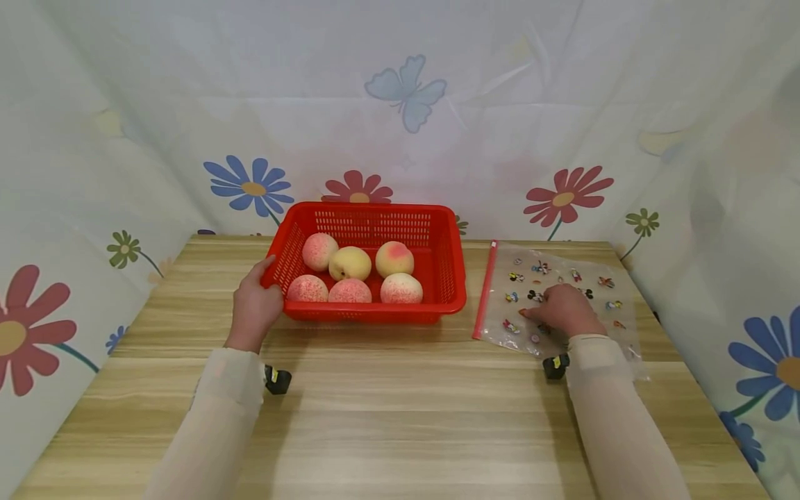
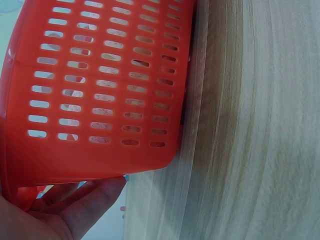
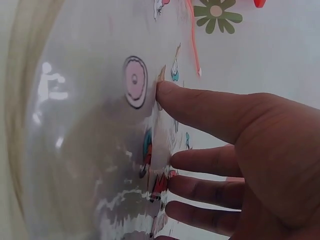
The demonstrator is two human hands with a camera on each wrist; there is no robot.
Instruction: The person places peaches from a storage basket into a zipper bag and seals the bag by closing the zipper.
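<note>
A red plastic basket (image 1: 369, 314) with slotted walls stands at the back of the table, with several peaches (image 1: 350, 264) inside, pink-speckled and yellowish. My left hand (image 1: 256, 305) grips its left front corner at the rim; in the left wrist view the fingers (image 2: 95, 202) lie against the basket's end. To the right, a clear zip bag (image 1: 500, 316) printed with small cartoon figures lies flat, a pink strip along its left edge. My right hand (image 1: 569, 310) rests on it, and in the right wrist view the extended fingers (image 3: 205, 162) touch the plastic with their tips.
The wood-grain table (image 1: 406, 417) runs beneath everything. A white cloth backdrop (image 1: 400, 153) with printed flowers and a butterfly rises behind and at both sides, close to the basket's rear. Small black devices (image 1: 277, 380) are worn at both wrists.
</note>
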